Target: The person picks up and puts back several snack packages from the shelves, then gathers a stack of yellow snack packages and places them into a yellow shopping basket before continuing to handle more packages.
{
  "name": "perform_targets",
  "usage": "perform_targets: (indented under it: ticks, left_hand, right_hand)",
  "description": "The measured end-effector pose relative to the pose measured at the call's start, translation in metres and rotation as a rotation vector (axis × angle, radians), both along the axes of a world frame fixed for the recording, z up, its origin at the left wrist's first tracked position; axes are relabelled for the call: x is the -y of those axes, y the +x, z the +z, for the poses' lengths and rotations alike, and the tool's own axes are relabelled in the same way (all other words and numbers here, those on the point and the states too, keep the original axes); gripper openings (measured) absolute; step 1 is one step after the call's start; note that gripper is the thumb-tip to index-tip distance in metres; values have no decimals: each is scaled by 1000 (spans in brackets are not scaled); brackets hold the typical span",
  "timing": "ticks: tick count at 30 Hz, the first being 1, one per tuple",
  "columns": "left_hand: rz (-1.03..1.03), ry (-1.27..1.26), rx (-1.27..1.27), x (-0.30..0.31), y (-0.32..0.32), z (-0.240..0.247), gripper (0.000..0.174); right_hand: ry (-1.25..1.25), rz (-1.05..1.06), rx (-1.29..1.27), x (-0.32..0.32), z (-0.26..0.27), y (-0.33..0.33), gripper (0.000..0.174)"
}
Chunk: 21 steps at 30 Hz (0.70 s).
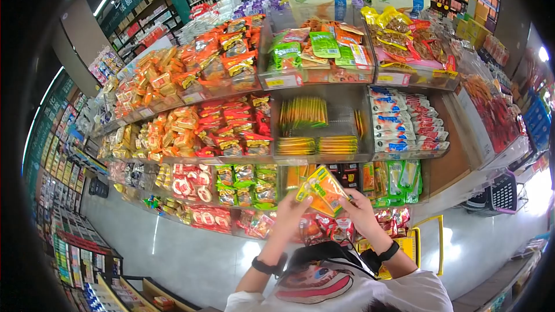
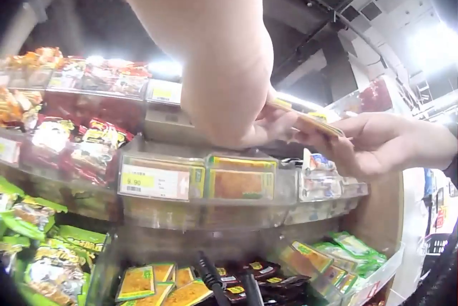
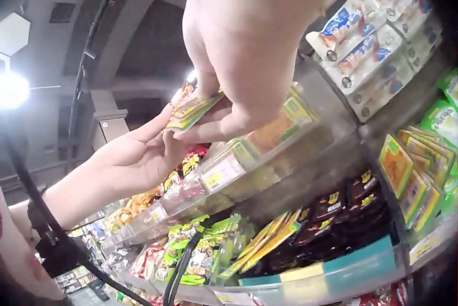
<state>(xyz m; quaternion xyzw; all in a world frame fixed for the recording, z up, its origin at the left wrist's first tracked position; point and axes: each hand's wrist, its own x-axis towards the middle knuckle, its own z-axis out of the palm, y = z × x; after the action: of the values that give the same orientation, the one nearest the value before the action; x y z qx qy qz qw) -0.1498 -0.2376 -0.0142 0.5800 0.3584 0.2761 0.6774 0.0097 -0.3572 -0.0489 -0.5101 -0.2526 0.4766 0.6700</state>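
Note:
Flat orange snack packets with yellow-green borders (image 1: 325, 192) are held up in front of the shelves, a small overlapping stack. My left hand (image 1: 293, 208) grips their left side, thumb on the front face. The right side is pinched between thumb and fingers of my right hand (image 1: 359, 208). Seen edge-on in the left wrist view, the packets (image 2: 315, 124) span both hands. In the right wrist view the stack's layered edges (image 3: 192, 114) show, and my right hand covers part of them.
Behind the hands, a middle-shelf bin holds similar packets (image 1: 338, 145) in rows. Red bagged snacks (image 1: 234, 124) fill bins to its left, white-and-blue packs (image 1: 390, 118) to its right. Lower down lie dark packets (image 3: 333, 209). A yellow cart (image 1: 407, 248) stands by the person's right side.

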Motion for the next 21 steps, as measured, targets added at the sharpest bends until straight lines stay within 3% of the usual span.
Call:
perform_targets:
  ticks: [5,8,11,14,16,17,21]
  left_hand:
    - [80,-96,107,-16,-52,-4,30]
    - [103,-190,136,-24,-81,-5,34]
    - [108,-329,226,-20,-96,1,36]
    - [42,-401,312,-10,-109,12,38]
    - [-53,-338,375,-13,-118,5,40]
    - [-86,-237,301,-16,-124,-4,47]
    - [-130,-479,421,-11,-141,9,59]
  right_hand:
    - [120,-245,-43,-12,20,-28,24]
    - [70,-411,371,-4,39,-55,25]
    - [102,-499,1191,3,52,-92,30]
    - [206,-233,1420,3,53,-137,38]
    - [113,-124,1508,2,62,-163,40]
    - [109,-138,1501,0,59,-169,40]
    - [66,-193,1516,2,55,-192,42]
